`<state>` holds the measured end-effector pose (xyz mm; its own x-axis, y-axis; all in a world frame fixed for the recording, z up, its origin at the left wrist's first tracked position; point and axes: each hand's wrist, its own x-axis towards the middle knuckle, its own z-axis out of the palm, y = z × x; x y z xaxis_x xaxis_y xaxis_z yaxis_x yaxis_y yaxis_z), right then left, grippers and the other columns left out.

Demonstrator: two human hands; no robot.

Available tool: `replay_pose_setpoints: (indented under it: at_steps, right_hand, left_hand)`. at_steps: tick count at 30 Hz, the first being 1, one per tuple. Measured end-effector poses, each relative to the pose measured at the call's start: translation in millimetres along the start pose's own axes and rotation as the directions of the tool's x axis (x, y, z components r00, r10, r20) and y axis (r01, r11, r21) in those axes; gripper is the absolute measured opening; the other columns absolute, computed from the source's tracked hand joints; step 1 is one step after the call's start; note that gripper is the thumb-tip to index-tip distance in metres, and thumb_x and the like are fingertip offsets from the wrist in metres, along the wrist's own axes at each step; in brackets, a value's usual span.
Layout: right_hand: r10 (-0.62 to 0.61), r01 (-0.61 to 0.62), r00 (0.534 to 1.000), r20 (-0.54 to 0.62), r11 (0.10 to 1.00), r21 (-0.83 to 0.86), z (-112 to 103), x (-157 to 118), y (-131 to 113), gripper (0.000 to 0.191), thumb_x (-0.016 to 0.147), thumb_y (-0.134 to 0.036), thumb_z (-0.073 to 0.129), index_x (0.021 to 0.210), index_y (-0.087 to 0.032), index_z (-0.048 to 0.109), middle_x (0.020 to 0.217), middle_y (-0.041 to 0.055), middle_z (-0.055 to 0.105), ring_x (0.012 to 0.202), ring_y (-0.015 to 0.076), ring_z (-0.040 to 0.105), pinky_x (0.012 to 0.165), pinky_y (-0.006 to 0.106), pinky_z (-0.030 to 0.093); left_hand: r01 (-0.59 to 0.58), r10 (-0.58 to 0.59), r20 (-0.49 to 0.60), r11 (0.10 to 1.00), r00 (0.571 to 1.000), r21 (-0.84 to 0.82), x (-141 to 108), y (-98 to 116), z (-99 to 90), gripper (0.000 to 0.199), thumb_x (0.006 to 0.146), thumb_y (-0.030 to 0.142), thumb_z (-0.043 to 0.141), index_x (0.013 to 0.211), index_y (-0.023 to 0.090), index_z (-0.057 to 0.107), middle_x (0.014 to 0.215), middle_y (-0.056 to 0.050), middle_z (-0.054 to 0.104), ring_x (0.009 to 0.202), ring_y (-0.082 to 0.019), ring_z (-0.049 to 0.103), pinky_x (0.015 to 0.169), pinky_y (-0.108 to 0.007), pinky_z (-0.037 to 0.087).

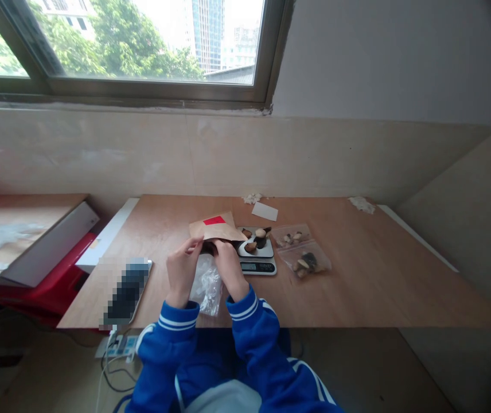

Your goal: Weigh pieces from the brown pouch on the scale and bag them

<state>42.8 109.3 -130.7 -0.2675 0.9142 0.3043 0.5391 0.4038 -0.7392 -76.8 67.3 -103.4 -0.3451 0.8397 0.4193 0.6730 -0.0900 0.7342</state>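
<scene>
My left hand (184,271) and my right hand (229,267) both pinch the lower edge of a brown kraft paper envelope (216,229) with a red label. Something dark shows at its lower edge, too shadowed to identify. To the right stands a digital kitchen scale (258,265), its metal pan carrying several dried mushroom pieces (257,239). Two clear zip bags of dried pieces (304,259) lie beyond it. A crumpled clear plastic bag (206,285) lies just below my hands.
The wooden desk (357,275) holds a phone (127,292) left of my hands, a white card (265,211) and tissue scraps (361,205). A wall rises behind it. A second wooden table (22,215) stands at left, and a power strip (116,346) with cables sits below the desk edge.
</scene>
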Motion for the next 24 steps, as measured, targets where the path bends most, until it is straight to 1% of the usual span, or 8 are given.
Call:
replay_pose_setpoints:
  at_steps: [3, 7, 10, 13, 17, 20, 22, 24]
  right_hand:
    - [-0.027, 0.035, 0.993, -0.119, 0.998, 0.061, -8, -14, -8, 0.04, 0.088, -0.005, 0.04, 0.111, -0.026, 0.066, 0.105, 0.0063, 0.068, 0.102, 0.022, 0.061, 0.093, 0.037, 0.048]
    - [-0.032, 0.082, 0.968, -0.248, 0.977, 0.196, -29, -31, -14, 0.027, 0.09, -0.013, 0.047, 0.102, -0.026, 0.067, 0.101, 0.0052, 0.068, 0.097, 0.0212, 0.062, 0.091, 0.037, 0.05]
    - [0.041, 0.085, 0.925, -0.378, 0.947, 0.31, -51, -46, -4, 0.018, 0.09, -0.022, 0.054, 0.102, -0.024, 0.066, 0.103, 0.0056, 0.068, 0.094, 0.02, 0.064, 0.088, 0.036, 0.052]
    - [0.2, 0.047, 0.849, -0.489, 0.894, 0.446, -72, -59, 32, 0.022, 0.085, -0.032, 0.063, 0.105, -0.021, 0.065, 0.105, 0.008, 0.068, 0.094, 0.0208, 0.065, 0.087, 0.038, 0.052]
    - [0.404, -0.061, 0.756, -0.515, 0.827, 0.559, -88, -69, 106, 0.042, 0.074, -0.041, 0.071, 0.108, -0.016, 0.063, 0.106, 0.0126, 0.069, 0.093, 0.023, 0.066, 0.086, 0.043, 0.053]
    - [0.484, -0.133, 0.734, -0.477, 0.79, 0.598, -89, -71, 149, 0.055, 0.065, -0.044, 0.077, 0.109, -0.015, 0.062, 0.11, 0.0153, 0.068, 0.093, 0.0249, 0.066, 0.084, 0.045, 0.053]
    - [0.512, -0.163, 0.734, -0.446, 0.77, 0.617, -87, -68, 165, 0.058, 0.061, -0.045, 0.079, 0.108, -0.015, 0.062, 0.105, 0.0146, 0.07, 0.092, 0.0257, 0.067, 0.082, 0.045, 0.054]
    - [0.524, -0.178, 0.741, -0.419, 0.756, 0.63, -83, -64, 173, 0.057, 0.061, -0.045, 0.079, 0.107, -0.016, 0.063, 0.098, 0.0124, 0.071, 0.09, 0.0255, 0.067, 0.081, 0.045, 0.055]
  left_hand:
    - [0.004, -0.004, -0.004, 1.0, 1.0, 0.014, 1, -1, -1.1, 0.018, 0.087, 0.034, 0.061, 0.096, 0.026, 0.074, 0.084, -0.001, 0.076, 0.07, -0.017, 0.071, 0.063, -0.022, 0.051]
    - [0.005, -0.005, 0.002, 1.0, 1.0, 0.02, 3, 0, -3.8, 0.018, 0.086, 0.034, 0.06, 0.096, 0.027, 0.074, 0.085, -0.001, 0.076, 0.07, -0.017, 0.071, 0.063, -0.022, 0.05]
    - [0.019, -0.019, 0.005, 1.0, 1.0, 0.025, 6, 1, -5.2, 0.018, 0.086, 0.035, 0.06, 0.095, 0.027, 0.074, 0.086, 0.0, 0.076, 0.07, -0.017, 0.07, 0.062, -0.022, 0.049]
    - [0.03, -0.03, -0.004, 0.999, 1.0, 0.031, 9, 0, -5.0, 0.019, 0.086, 0.036, 0.06, 0.095, 0.027, 0.074, 0.086, 0.0, 0.076, 0.071, -0.017, 0.07, 0.063, -0.023, 0.048]
    - [0.046, -0.043, -0.043, 0.997, 0.998, 0.066, 14, 0, -2.6, 0.018, 0.085, 0.036, 0.061, 0.095, 0.028, 0.074, 0.082, 0.0, 0.075, 0.07, -0.016, 0.069, 0.062, -0.023, 0.046]
    - [0.04, -0.034, -0.064, 0.995, 0.997, 0.093, 19, 4, -1.2, 0.018, 0.085, 0.036, 0.062, 0.095, 0.028, 0.074, 0.085, 0.001, 0.075, 0.071, -0.015, 0.068, 0.062, -0.023, 0.045]
    - [0.015, -0.007, -0.084, 0.995, 0.996, 0.101, 24, 9, -1.2, 0.017, 0.086, 0.036, 0.061, 0.095, 0.028, 0.074, 0.089, 0.002, 0.074, 0.071, -0.014, 0.067, 0.063, -0.023, 0.044]
    - [0.001, 0.013, -0.119, 0.993, 0.993, 0.12, 30, 15, -2.0, 0.017, 0.086, 0.035, 0.061, 0.095, 0.028, 0.074, 0.09, 0.002, 0.073, 0.071, -0.013, 0.067, 0.063, -0.023, 0.043]
